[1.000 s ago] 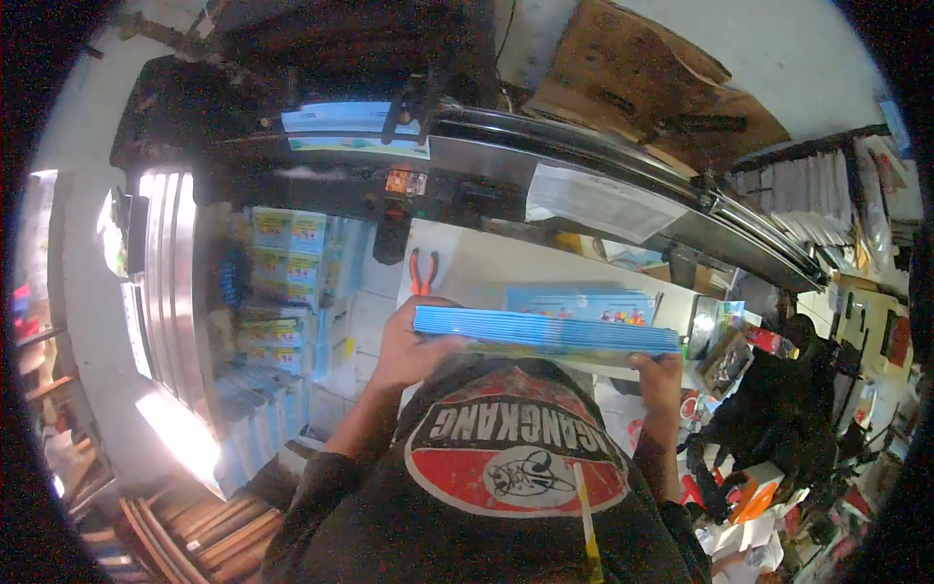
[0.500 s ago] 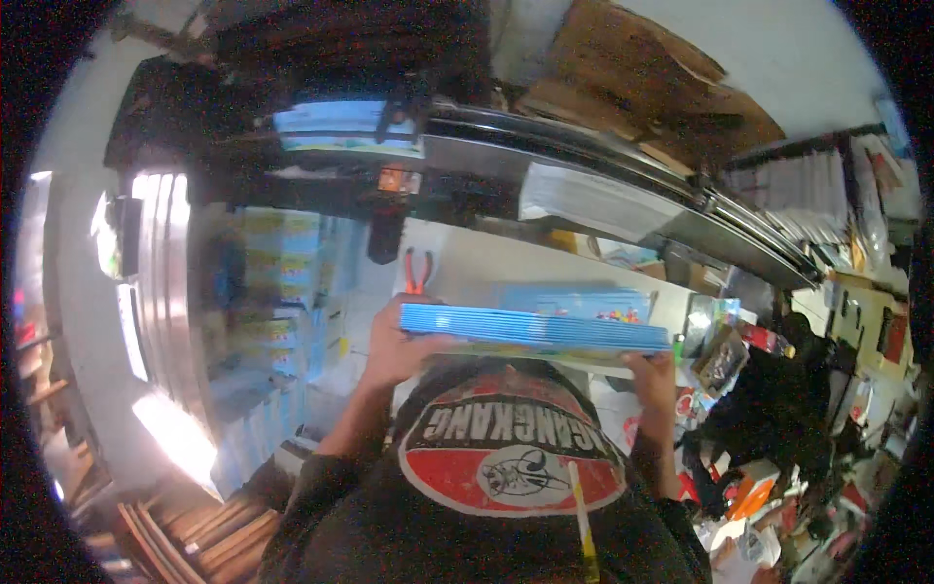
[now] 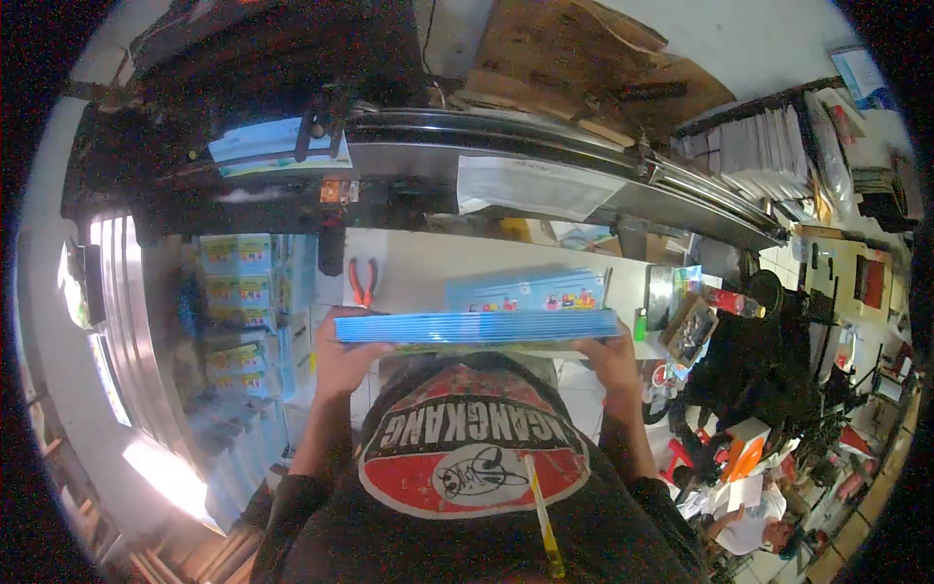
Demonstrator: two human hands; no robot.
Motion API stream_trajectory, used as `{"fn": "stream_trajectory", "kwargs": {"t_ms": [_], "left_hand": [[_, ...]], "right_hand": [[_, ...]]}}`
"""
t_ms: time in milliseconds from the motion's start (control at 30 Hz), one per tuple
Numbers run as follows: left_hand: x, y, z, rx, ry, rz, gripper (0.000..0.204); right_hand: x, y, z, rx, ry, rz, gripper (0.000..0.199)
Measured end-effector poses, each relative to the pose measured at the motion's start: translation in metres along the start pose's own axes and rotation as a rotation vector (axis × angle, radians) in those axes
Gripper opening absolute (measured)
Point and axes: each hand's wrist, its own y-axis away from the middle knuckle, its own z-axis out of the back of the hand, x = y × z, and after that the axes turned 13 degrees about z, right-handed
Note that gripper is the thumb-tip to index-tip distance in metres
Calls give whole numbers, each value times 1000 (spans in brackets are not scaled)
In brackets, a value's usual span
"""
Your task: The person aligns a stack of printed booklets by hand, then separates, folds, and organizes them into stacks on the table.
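Between my two hands is a neat stack of thin blue booklets [image 3: 477, 328], held level in front of my chest with its layered edges toward me. My left hand [image 3: 342, 352] is closed around the stack's left end. At the other end, my right hand [image 3: 610, 358] grips the right corner, thumb along the near side. Just beyond the stack, a flat blue printed sheet or booklet [image 3: 525, 292] with small coloured figures lies on the white table [image 3: 418, 258]. Red-handled pliers [image 3: 363, 282] lie on the table, past my left hand.
Piles of blue printed packs [image 3: 238, 282] stand at the left. A long dark metal machine bar [image 3: 486, 131] crosses beyond the table. On the right are a green lighter [image 3: 640, 324], an open box [image 3: 691, 331] and a bottle with a red label [image 3: 735, 304]. Another person [image 3: 759, 521] is at the lower right.
The view has swung, so the surroundings sit further left and the picture is sharper. Both hands keep hold of the stack, which now looks more level. Another person shows at the lower right.
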Motion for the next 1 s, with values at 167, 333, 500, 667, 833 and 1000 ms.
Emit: {"fn": "stream_trajectory", "kwargs": {"t_ms": [167, 333, 500, 667, 833, 1000], "left_hand": [[5, -1, 2, 1, 93, -53, 46], [6, 9, 7, -101, -9, -9, 47], [54, 11, 16, -226, 182, 151, 48], [105, 25, 37, -436, 370, 286, 37], [188, -7, 59, -611, 570, 334, 34], [230, -32, 58, -839, 275, 432, 42]], "right_hand": [[-3, -2, 0, 46, -1, 40, 29], [-4, -7, -9, 40, 12, -24, 34], [-14, -45, -44, 141, 304, -49, 61], [-51, -132, -114, 497, 625, 142, 58], [-127, -207, -182, 734, 520, 97, 52], [-176, -228, -205, 737, 529, 83, 44]]}}
